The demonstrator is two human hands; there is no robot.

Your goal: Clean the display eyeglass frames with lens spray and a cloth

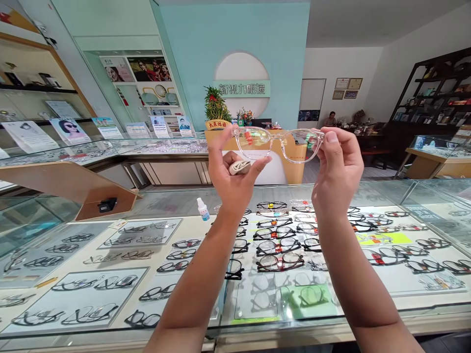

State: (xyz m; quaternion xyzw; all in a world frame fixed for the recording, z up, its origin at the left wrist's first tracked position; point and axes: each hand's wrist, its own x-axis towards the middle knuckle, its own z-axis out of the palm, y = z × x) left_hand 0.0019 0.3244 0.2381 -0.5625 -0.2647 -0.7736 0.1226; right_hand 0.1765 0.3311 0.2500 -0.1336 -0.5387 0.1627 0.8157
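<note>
A pair of clear-framed glasses (276, 139) is held up at eye height, above the glass display counter. My left hand (235, 171) grips its left side, and a folded beige cloth (239, 167) is tucked in the same palm. At the other end, my right hand (337, 162) pinches the frame near the hinge between thumb and fingers. Through the lenses the reception desk shows. A small white bottle (202, 210) with a blue label stands upright on the counter, left of my forearms.
Rows of glasses (279, 246) lie in the glass display case (221, 338) below my arms. A slanted wooden panel (66, 179) rises at left. Farther back are a reception desk (294, 169), a potted plant (216, 105) and a seated person (331, 119).
</note>
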